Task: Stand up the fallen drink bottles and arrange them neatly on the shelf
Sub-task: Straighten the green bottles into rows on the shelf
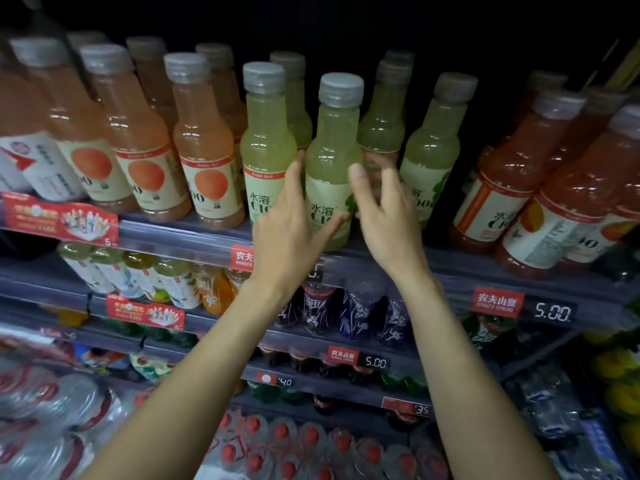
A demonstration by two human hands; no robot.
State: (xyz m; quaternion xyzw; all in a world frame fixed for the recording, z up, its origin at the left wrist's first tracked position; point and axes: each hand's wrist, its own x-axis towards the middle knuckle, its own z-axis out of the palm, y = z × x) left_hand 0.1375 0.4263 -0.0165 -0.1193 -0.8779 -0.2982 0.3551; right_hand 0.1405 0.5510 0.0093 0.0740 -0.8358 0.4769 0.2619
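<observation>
Both hands reaching up to top shelf [194, 233]. Left hand [289, 233] cupping green bottle [332, 150] from left side, fingers straight, thumb lying across label. Right hand [388, 216] hovering just right of it, fingers loosely spread, gripping nothing. Bottle standing upright at shelf front edge, more green bottles [266, 143] crowding both sides, orange bottles [204, 147] filling left end, red bottles [512, 174] leaning at right end.

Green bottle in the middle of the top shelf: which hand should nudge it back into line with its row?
Left, probably. The left hand already lies against the green bottle, thumb across its label. The right hand hovers beside it with fingers spread, its fingertips reaching toward the bottle behind.
</observation>
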